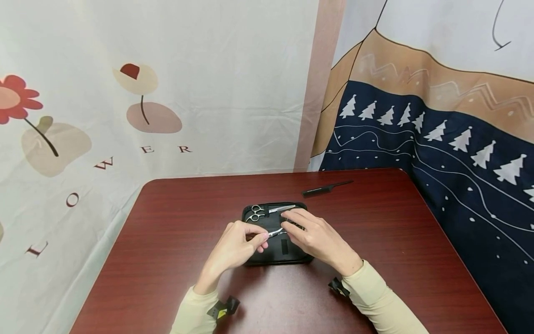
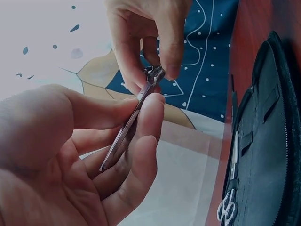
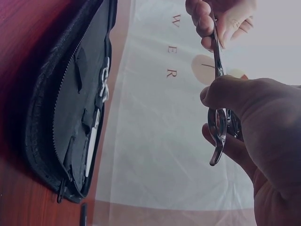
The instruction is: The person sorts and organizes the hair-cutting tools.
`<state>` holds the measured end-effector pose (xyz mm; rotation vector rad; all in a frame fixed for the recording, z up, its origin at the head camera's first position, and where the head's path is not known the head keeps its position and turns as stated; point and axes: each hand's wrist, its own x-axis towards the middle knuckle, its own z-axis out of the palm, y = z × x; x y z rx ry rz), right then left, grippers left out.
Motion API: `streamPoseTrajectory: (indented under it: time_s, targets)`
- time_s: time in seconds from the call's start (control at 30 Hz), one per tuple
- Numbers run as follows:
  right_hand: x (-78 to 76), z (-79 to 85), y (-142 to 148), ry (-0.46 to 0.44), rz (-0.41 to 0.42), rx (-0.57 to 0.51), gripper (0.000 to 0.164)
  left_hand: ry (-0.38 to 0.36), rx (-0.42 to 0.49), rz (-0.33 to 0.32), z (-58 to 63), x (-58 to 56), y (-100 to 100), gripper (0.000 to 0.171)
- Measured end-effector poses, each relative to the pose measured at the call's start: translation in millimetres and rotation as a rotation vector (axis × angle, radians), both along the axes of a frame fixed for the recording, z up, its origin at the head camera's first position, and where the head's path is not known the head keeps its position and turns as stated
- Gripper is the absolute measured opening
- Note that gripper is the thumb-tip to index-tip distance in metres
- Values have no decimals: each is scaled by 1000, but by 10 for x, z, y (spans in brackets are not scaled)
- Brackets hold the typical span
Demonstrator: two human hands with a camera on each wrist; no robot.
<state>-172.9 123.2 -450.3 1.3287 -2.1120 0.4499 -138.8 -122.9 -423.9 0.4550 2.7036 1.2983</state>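
Above the open black zip case (image 1: 267, 256), both hands hold one pair of silver scissors (image 1: 275, 232). The left hand (image 1: 235, 246) pinches the blades between thumb and fingers, as the left wrist view shows along the scissors (image 2: 129, 127). At the other end, the right hand (image 1: 319, 235) grips the scissors by the finger rings (image 3: 218, 125), its thumb and fingers on either side. A second pair of silver scissors (image 1: 256, 214) lies in the case along its far side, partly under a strap.
A black tail comb (image 1: 319, 190) lies on the reddish-brown table (image 1: 187, 208) beyond the case. Printed curtains (image 1: 233, 83) hang behind the table and along its right side. Dark straps with cameras (image 1: 223, 307) are worn on both wrists.
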Motion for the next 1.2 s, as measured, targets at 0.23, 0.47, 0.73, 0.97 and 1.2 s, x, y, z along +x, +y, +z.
streamPoseTrajectory:
  time_s: [0.23,0.47,0.73,0.97,1.2]
  targets:
    - [-7,3,18,-8,4,-10,24,59,-55,10,10,3,-6,9]
    - [-41,-14,60,-18,4,-19,25,132,-64,71,-25,3,-28,34]
    - [-77,-10,113,-46,-11,-7,27,236,-138,85,-116,53,-94,69]
    - [-100,2,170,-62,-45,8,28,310,-202,79,-302,99,-241,88]
    - [-111,29,214,-79,-73,19,27,318,-270,78,-461,147,-408,94]
